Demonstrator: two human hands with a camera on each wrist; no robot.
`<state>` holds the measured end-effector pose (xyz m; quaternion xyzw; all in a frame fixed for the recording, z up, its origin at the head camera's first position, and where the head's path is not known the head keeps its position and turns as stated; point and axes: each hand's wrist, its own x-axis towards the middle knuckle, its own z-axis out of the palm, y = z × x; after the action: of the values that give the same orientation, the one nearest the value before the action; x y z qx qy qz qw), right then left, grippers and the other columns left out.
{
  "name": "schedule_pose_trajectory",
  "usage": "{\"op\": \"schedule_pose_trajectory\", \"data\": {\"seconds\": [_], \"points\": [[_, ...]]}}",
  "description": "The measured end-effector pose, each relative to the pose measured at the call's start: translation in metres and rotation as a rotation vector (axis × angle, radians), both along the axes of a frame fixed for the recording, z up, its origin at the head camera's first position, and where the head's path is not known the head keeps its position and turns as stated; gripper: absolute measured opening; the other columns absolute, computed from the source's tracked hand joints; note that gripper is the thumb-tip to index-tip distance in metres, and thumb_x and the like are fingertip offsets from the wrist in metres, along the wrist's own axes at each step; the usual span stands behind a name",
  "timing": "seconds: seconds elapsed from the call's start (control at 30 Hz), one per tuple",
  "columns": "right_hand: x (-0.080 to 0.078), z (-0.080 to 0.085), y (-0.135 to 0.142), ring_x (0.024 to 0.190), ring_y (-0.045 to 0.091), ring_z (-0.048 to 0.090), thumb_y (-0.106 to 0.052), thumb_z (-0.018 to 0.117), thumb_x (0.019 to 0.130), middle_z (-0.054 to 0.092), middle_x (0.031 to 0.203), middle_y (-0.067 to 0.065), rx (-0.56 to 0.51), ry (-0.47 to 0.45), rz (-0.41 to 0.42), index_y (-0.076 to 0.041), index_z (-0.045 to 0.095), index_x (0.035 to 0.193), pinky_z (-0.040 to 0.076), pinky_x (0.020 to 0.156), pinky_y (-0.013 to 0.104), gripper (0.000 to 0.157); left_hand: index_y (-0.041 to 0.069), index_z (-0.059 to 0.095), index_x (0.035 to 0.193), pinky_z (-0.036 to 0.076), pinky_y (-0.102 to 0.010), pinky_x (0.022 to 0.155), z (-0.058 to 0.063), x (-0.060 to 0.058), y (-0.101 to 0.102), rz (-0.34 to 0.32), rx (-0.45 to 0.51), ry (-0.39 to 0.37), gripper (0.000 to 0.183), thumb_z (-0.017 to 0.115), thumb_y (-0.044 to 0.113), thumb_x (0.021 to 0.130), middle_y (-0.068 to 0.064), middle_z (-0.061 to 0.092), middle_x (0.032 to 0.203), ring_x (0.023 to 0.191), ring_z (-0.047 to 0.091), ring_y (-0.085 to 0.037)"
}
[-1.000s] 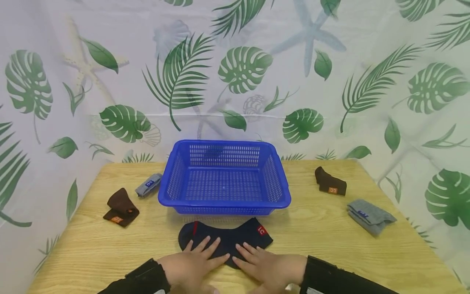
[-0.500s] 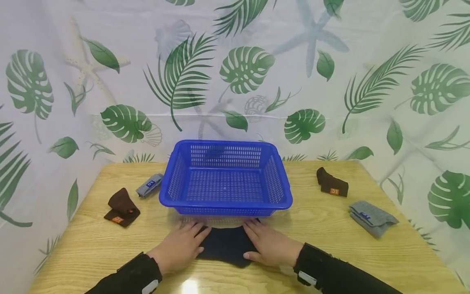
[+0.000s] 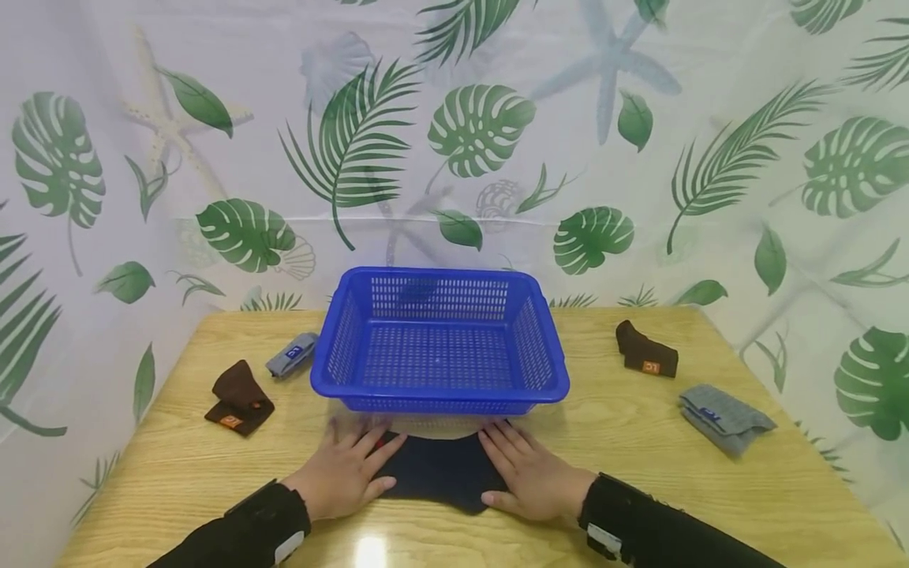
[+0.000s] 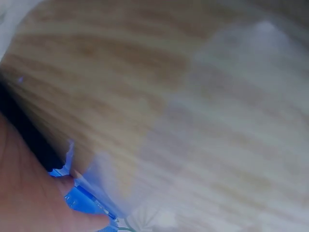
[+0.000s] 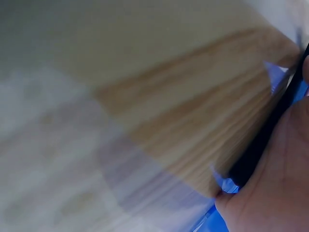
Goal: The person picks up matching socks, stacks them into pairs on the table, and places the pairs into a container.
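While the left hand (image 3: 339, 473) and right hand (image 3: 538, 481) rest, fingers spread, on the ends of a navy sock (image 3: 442, 475) in the head view, it lies flat before the blue mesh basket (image 3: 440, 397); smoothing looks nearly done, with no fold visible. In the left wrist view, a dark edge, probably the sock, runs beside the hand. The right wrist view looks alike; both hide the fingertips.

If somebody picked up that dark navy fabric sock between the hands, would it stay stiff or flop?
The dark navy fabric sock would probably flop: it lies flat, its ends under the left hand and right hand. It looks light, apparently just thin cloth. Pushed, it might wrinkle rather than roll, given that flat shape.
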<state>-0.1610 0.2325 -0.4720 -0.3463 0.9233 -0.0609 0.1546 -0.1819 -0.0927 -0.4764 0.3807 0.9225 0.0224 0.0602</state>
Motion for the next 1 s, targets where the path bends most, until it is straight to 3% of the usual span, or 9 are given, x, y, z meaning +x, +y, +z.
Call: {"op": "schedule_pose_trajectory", "data": {"seconds": [0.17, 0.3, 0.4, 0.57, 0.77, 0.9, 1.0], "points": [[0.000, -0.008, 0.005, 0.147, 0.037, 0.003, -0.063, 0.030, 0.098, 0.007, 0.160, 0.021, 0.020, 0.066, 0.013, 0.003, 0.017, 0.152, 0.013, 0.115, 0.054, 0.086, 0.022, 0.031, 0.153, 0.017, -0.073, 0.104, -0.007, -0.003, 0.001, 0.045, -0.072, 0.000, 0.064, 0.027, 0.058, 0.101, -0.010, 0.026, 0.158, 0.145, 0.018, -0.039], [0.001, -0.011, 0.009, 0.148, 0.035, 0.001, -0.065, 0.031, 0.097, 0.006, 0.161, 0.019, 0.034, 0.046, -0.004, 0.002, 0.016, 0.153, 0.012, 0.116, 0.054, 0.089, 0.022, 0.029, 0.154, 0.015, -0.072, 0.105, -0.011, -0.004, 0.001, 0.087, -0.130, -0.004, 0.070, 0.021, 0.064, 0.099, -0.008, 0.024, 0.159, 0.145, 0.017, -0.039], [0.001, -0.012, 0.010, 0.148, 0.034, 0.000, -0.065, 0.032, 0.096, 0.005, 0.161, 0.018, 0.028, 0.017, -0.014, 0.001, 0.015, 0.153, 0.010, 0.116, 0.054, 0.089, 0.018, 0.029, 0.153, 0.016, -0.072, 0.105, -0.008, -0.003, 0.001, 0.119, -0.150, -0.010, 0.073, 0.022, 0.065, 0.098, -0.009, 0.024, 0.159, 0.145, 0.018, -0.039], [0.000, -0.011, 0.012, 0.148, 0.035, 0.001, -0.064, 0.031, 0.097, 0.006, 0.161, 0.019, 0.045, 0.050, -0.002, 0.001, 0.014, 0.153, 0.012, 0.116, 0.053, 0.088, 0.014, 0.027, 0.154, 0.016, -0.072, 0.105, 0.002, 0.002, 0.002, 0.189, -0.146, -0.037, 0.078, 0.028, 0.067, 0.096, -0.009, 0.023, 0.159, 0.146, 0.019, -0.035], [0.003, -0.009, 0.012, 0.148, 0.034, 0.001, -0.065, 0.030, 0.097, 0.004, 0.161, 0.018, 0.062, 0.041, -0.007, 0.000, 0.013, 0.154, 0.013, 0.116, 0.054, 0.089, 0.014, 0.025, 0.154, 0.019, -0.072, 0.104, -0.002, 0.002, -0.003, 0.210, -0.144, -0.030, 0.085, 0.026, 0.073, 0.092, -0.010, 0.021, 0.160, 0.145, 0.019, -0.035], [0.001, 0.001, 0.010, 0.147, 0.036, 0.006, -0.065, 0.033, 0.096, 0.009, 0.161, 0.019, 0.025, -0.014, -0.023, 0.001, 0.016, 0.153, 0.016, 0.114, 0.057, 0.089, 0.012, 0.026, 0.154, 0.026, -0.071, 0.102, 0.006, 0.000, 0.001, 0.226, -0.113, -0.109, 0.085, 0.037, 0.070, 0.092, -0.013, 0.021, 0.159, 0.144, 0.020, -0.039], [-0.002, 0.015, 0.009, 0.146, 0.037, 0.015, -0.056, 0.045, 0.097, 0.019, 0.158, 0.020, -0.070, -0.041, -0.068, 0.003, 0.024, 0.151, 0.019, 0.112, 0.060, 0.082, 0.005, 0.036, 0.149, 0.033, -0.067, 0.101, 0.023, -0.004, 0.005, 0.237, 0.004, -0.200, 0.083, 0.053, 0.061, 0.091, -0.019, 0.032, 0.154, 0.139, 0.029, -0.043]]}}
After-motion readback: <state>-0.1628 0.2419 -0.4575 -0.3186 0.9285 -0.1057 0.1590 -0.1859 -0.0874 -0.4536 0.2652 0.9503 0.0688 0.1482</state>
